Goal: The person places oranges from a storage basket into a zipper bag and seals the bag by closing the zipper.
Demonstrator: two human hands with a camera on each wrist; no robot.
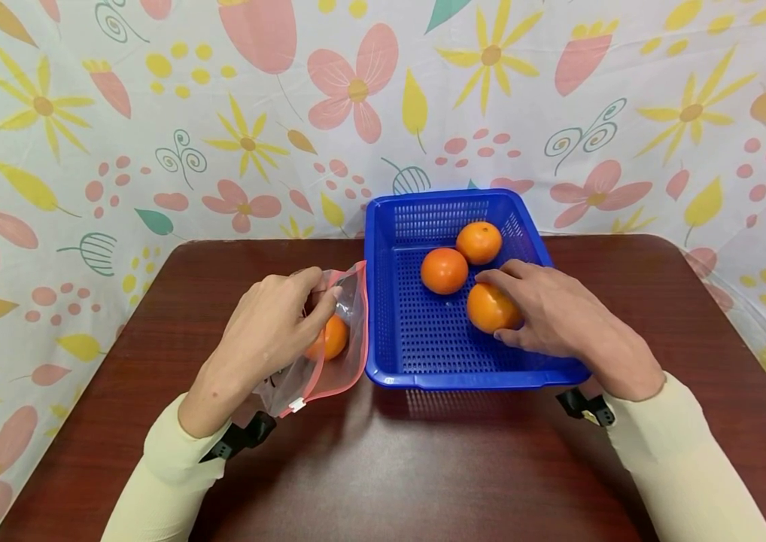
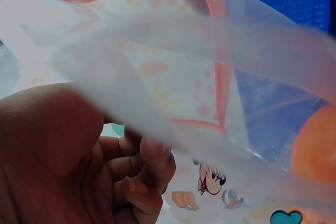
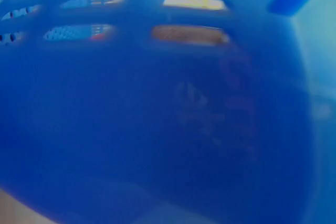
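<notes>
From here I see the right hand (image 1: 552, 310) curled round an orange (image 1: 491, 309) inside the blue basket (image 1: 383, 331), thumb at its 5 o'clock side, fingers over its top. It looks firm, fairly weighty, slick-skinned, so best cupped at its widest. Two other oranges (image 1: 445, 271) sit at its 10 and 12 o'clock. The left hand (image 1: 268, 312) seems to pinch a limp clear bag (image 1: 353, 357) at the basket's 8 o'clock; the basket wall stands between orange and bag
</notes>
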